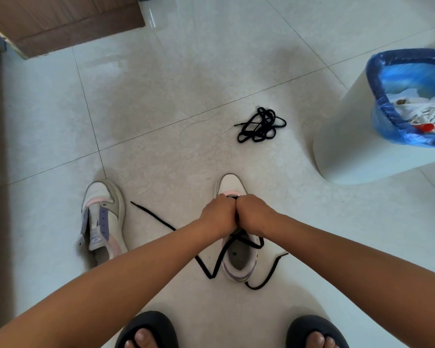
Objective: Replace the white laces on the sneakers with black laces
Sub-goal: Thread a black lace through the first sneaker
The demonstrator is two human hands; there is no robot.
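Head view: my left hand [217,214] and right hand [255,214], fists touching, grip the limp black flat lace [209,268] over the white low-top sneaker [232,183] on the tiled floor [161,109]; soft, light, best pinched near its stiff tips.

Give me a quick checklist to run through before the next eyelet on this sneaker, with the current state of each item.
1. Both hands on the lacing: left hand and right hand are curled together over the right sneaker: ok.
2. Black lace started in that sneaker: ok.
3. Lace ends even: cannot tell.
4. Spare black lace lying ready on the floor: ok.
5. Left sneaker laced: not ok, no lace in it.
6. Old white laces binned: ok.
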